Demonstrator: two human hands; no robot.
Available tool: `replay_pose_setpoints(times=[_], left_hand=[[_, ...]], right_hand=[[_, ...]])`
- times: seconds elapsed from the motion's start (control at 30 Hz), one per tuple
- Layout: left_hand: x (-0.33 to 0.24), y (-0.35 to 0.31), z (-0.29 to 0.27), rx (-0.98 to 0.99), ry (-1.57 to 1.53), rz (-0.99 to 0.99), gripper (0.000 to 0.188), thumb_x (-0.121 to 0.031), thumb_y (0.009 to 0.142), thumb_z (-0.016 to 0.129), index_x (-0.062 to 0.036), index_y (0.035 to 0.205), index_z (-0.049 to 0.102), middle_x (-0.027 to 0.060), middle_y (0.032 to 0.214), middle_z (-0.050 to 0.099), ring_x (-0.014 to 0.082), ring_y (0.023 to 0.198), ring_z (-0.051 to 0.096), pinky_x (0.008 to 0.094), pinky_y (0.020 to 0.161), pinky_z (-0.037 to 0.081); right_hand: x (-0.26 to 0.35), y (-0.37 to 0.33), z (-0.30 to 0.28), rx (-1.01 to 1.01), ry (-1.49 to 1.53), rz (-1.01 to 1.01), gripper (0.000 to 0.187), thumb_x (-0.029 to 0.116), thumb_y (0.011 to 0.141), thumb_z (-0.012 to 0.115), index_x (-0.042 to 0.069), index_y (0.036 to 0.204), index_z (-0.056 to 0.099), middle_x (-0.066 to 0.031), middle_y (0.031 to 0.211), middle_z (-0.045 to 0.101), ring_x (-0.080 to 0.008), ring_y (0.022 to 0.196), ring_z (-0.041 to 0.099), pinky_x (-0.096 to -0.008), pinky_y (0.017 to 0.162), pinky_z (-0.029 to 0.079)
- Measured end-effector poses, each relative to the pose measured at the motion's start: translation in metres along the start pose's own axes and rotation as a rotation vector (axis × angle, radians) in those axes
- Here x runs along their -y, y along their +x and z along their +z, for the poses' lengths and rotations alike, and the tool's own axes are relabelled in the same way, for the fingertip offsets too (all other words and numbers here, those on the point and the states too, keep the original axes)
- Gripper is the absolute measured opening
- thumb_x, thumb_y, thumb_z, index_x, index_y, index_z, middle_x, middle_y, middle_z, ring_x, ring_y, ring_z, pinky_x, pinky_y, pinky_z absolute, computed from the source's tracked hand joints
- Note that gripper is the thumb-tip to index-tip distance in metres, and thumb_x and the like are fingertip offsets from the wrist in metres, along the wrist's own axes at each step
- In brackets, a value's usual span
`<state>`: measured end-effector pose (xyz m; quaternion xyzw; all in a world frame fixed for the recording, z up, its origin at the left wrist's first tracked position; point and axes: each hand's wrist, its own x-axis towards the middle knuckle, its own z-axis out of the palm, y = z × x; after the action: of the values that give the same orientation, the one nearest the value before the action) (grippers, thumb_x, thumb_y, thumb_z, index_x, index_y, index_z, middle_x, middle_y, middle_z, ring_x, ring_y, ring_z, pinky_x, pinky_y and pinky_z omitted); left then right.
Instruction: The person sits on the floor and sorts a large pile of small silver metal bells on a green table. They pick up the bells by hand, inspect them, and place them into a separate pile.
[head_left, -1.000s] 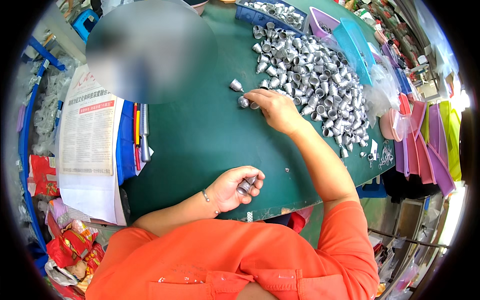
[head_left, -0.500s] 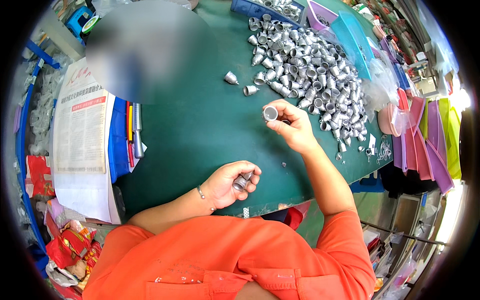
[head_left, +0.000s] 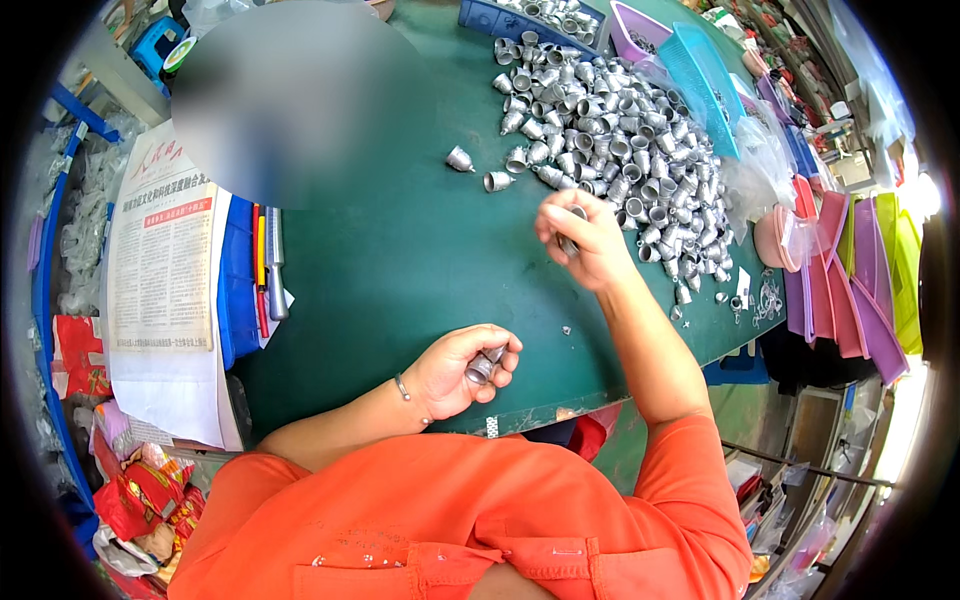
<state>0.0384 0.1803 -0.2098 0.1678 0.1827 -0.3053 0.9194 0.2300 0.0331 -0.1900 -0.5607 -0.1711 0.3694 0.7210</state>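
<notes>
Green table (head_left: pixel 350 300) is spreading under everything worked on; notes running left to right. Newspaper (head_left: pixel 160 280) is lying at the left edge, blue tray (head_left: pixel 238 290) just beside it, pens (head_left: pixel 261 245) standing along the tray's right side.

Left hand (head_left: pixel 450 375) is resting low near the table's front edge, palm turned inward, fingers curling closed around a grey cup (head_left: pixel 480 371); cannot tell whether more are tucked behind it. Its pose is matching that of half a second ago.

Two loose cups (head_left: pixel 497 181) are lying on their sides left of the heap, in the same places as in the last frame.

Right hand (head_left: pixel 588 240) is hovering near the heap's lower left edge. Half a second ago it was showing a cup's open mouth to the camera; now the fingers are folding inward, closing on a second cup (head_left: pixel 570 243), mostly hidden, only a dark sliver showing. A second ago this hand was reaching among cups at the edge.

Heap (head_left: pixel 630 150) of metal cups is sprawling at right, seemingly unchanged. Blue bin (head_left: pixel 520 28), purple bin (head_left: pixel 624 42) and turquoise basket (head_left: pixel 695 80) are lining its far side; clear bag (head_left: pixel 755 170) is sagging beside it.
</notes>
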Motion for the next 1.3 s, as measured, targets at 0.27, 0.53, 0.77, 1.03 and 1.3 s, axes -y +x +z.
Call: replay_pose_setpoints(times=[0.27, 0.53, 0.77, 1.03, 1.3], left_hand=[[-0.002, 0.000, -0.002, 0.015, -0.010, 0.006, 0.019, -0.021, 0.090, 0.048, -0.0047, 0.090, 0.058, 0.0052, 0.079, 0.057, 0.0125, 0.063, 0.054, 0.0211, 0.042, 0.039], [-0.001, -0.001, -0.001, 0.000, 0.010, 0.013, 0.020, -0.022, 0.090, 0.048, -0.0052, 0.089, 0.059, 0.0049, 0.079, 0.057, 0.0117, 0.063, 0.054, 0.0214, 0.042, 0.039], [-0.001, -0.001, 0.003, -0.017, 0.022, 0.009, 0.019, -0.021, 0.090, 0.048, -0.0052, 0.090, 0.058, 0.0047, 0.078, 0.056, 0.0118, 0.062, 0.053, 0.0215, 0.043, 0.038], [-0.001, -0.001, 0.002, -0.005, 0.016, 0.016, 0.019, -0.021, 0.090, 0.048, -0.0052, 0.090, 0.057, 0.0052, 0.078, 0.055, 0.0122, 0.064, 0.052, 0.0216, 0.042, 0.038], [0.001, 0.001, -0.001, 0.008, -0.001, 0.015, 0.020, -0.021, 0.090, 0.048, -0.0045, 0.089, 0.059, 0.0056, 0.079, 0.057, 0.0128, 0.063, 0.054, 0.0221, 0.041, 0.038]], right_hand=[[0.001, 0.055, 0.032, -0.118, -1.424, -0.471, 0.031, 0.009, 0.071, 0.069, 0.010, 0.102, 0.063, -0.0062, 0.083, 0.055, -0.0241, 0.081, 0.057, -0.0341, 0.069, 0.047], [0.007, 0.012, 0.039, 0.027, -0.503, -0.332, 0.032, 0.005, 0.071, 0.073, 0.004, 0.101, 0.064, 0.0021, 0.083, 0.053, -0.0068, 0.076, 0.050, -0.0207, 0.068, 0.041], [0.004, -0.013, 0.046, 0.059, 0.454, -0.045, 0.033, 0.015, 0.087, 0.056, -0.002, 0.115, 0.051, -0.0057, 0.089, 0.053, -0.0108, 0.069, 0.047, -0.0221, 0.048, 0.036], [0.002, -0.021, 0.040, 0.052, 0.904, 0.164, 0.032, 0.019, 0.089, 0.048, 0.002, 0.116, 0.048, -0.0130, 0.088, 0.055, -0.0153, 0.061, 0.044, -0.0234, 0.042, 0.033], [0.001, -0.010, 0.041, -0.055, 0.365, 0.093, 0.027, 0.016, 0.081, 0.058, 0.004, 0.106, 0.057, -0.0143, 0.090, 0.062, -0.0197, 0.073, 0.063, -0.0254, 0.044, 0.042]])
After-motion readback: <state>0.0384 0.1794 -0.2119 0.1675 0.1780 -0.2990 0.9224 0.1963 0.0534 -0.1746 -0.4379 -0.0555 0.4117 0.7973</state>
